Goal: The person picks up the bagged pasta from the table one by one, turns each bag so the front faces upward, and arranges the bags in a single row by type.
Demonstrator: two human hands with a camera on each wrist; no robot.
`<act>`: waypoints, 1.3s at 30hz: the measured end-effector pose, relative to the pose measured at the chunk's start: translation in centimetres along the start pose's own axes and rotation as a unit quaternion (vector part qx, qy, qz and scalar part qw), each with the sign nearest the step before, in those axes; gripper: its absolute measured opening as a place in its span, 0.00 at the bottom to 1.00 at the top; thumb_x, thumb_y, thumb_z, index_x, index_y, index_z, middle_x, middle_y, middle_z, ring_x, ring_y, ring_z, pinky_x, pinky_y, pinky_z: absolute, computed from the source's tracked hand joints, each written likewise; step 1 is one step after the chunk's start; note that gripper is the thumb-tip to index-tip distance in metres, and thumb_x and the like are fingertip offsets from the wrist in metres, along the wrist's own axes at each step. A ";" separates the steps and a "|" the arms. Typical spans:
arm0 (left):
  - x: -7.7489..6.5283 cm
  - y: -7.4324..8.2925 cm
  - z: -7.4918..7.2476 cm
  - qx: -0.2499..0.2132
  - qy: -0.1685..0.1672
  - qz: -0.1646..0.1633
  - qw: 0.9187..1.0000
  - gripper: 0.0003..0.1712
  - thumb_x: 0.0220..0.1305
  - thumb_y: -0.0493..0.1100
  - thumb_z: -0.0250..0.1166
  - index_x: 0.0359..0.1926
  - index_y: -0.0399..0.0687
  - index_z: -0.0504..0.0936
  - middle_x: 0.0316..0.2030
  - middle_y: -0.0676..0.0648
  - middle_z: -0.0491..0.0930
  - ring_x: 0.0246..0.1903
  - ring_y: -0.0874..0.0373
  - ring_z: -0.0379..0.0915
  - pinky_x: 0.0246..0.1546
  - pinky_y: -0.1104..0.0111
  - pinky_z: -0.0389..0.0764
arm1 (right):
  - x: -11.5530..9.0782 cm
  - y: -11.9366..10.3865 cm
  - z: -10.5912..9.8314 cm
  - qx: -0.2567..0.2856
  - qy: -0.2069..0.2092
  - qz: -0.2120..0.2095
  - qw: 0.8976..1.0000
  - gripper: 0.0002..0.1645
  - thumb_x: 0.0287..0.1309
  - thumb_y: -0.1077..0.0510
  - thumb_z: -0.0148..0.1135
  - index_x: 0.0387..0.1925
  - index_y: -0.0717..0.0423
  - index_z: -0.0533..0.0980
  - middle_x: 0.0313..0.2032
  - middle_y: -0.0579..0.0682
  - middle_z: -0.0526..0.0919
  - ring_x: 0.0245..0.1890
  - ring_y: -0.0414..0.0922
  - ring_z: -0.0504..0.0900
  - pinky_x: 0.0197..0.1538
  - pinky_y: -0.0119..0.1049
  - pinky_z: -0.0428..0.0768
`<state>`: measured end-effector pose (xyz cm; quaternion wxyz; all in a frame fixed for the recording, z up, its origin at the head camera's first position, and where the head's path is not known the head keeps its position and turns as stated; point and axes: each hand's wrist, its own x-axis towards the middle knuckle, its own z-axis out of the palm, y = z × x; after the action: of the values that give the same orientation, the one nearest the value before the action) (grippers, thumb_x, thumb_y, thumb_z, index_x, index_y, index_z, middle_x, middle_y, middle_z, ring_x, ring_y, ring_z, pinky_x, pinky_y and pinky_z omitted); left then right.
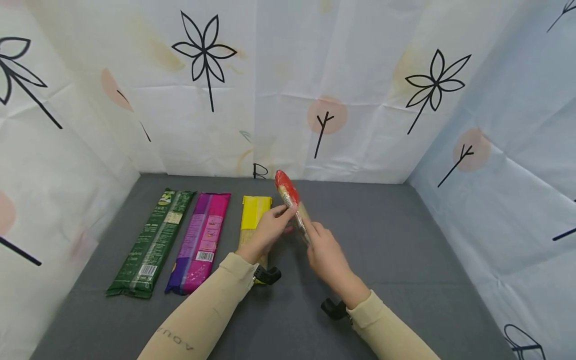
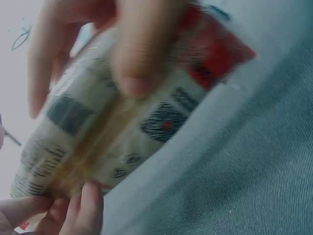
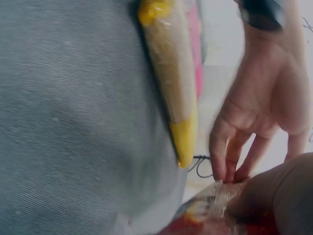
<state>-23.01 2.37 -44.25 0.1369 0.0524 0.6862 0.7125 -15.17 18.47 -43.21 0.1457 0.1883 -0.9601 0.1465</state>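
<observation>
A long red-ended packet [image 1: 287, 189] with clear film and printed panels is held up, tilted, over the table; it looks like dried noodles. My left hand [image 1: 266, 231] holds it near the middle, with the thumb across the front and the fingers behind, as the left wrist view shows. Lower down, my right hand [image 1: 327, 250] grips the packet's near end. A square code and a red corner show on its face in the left wrist view. Just under my left wrist lies a yellow-ended noodle packet [image 1: 256, 212], partly covered by that hand.
Left of the yellow one lie a pink and purple packet [image 1: 200, 242] and a dark green packet [image 1: 150, 245], side by side on the grey table [image 1: 396, 260]. White printed cloth [image 1: 288, 75] walls the back and both sides. Black bands [image 1: 266, 275] sit on both wrists.
</observation>
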 end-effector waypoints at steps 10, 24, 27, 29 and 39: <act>0.6 -0.8 -1.1 -0.023 0.084 -0.060 0.994 0.36 0.59 0.60 0.67 0.54 0.34 0.76 0.44 0.39 0.79 0.36 0.53 0.81 0.39 0.63 0.83 | -0.8 -1.6 2.0 -0.112 0.076 -0.098 0.986 0.42 0.47 0.71 0.72 0.65 0.56 0.70 0.51 0.59 0.75 0.44 0.57 0.76 0.27 0.42 0.82; 0.8 -1.9 -1.5 -0.005 0.093 -0.075 0.993 0.29 0.59 0.54 0.69 0.52 0.37 0.75 0.42 0.40 0.78 0.32 0.56 0.78 0.33 0.67 0.82 | -1.8 -1.7 2.8 -0.076 0.069 -0.073 0.992 0.39 0.51 0.66 0.67 0.66 0.58 0.67 0.54 0.58 0.75 0.47 0.57 0.76 0.35 0.42 0.82; 0.7 -1.7 -1.5 -0.032 0.095 -0.072 0.992 0.27 0.59 0.51 0.69 0.51 0.36 0.76 0.41 0.40 0.79 0.31 0.56 0.78 0.33 0.67 0.82 | -1.9 -1.3 2.8 -0.041 0.076 -0.062 0.994 0.40 0.51 0.66 0.66 0.67 0.57 0.66 0.55 0.58 0.74 0.50 0.56 0.74 0.38 0.45 0.82; 0.6 -1.5 -1.5 -0.059 0.095 -0.071 0.991 0.26 0.60 0.49 0.68 0.52 0.35 0.76 0.41 0.40 0.80 0.31 0.57 0.78 0.33 0.67 0.82 | -1.9 -1.1 2.8 -0.014 0.081 -0.055 0.995 0.40 0.50 0.65 0.67 0.67 0.56 0.65 0.55 0.57 0.73 0.52 0.55 0.72 0.42 0.47 0.81; 0.7 -1.2 -2.4 -0.131 0.084 -0.060 0.986 0.25 0.64 0.43 0.66 0.57 0.34 0.74 0.46 0.39 0.81 0.38 0.56 0.80 0.38 0.65 0.82 | -1.5 -0.2 1.8 0.206 0.078 -0.006 0.976 0.42 0.55 0.57 0.69 0.69 0.57 0.62 0.57 0.54 0.73 0.57 0.49 0.69 0.54 0.51 0.75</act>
<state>-24.20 0.27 -45.63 0.1269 -0.0669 0.5975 0.7889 -14.17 18.20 -45.29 0.1787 0.2077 -0.8942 0.3541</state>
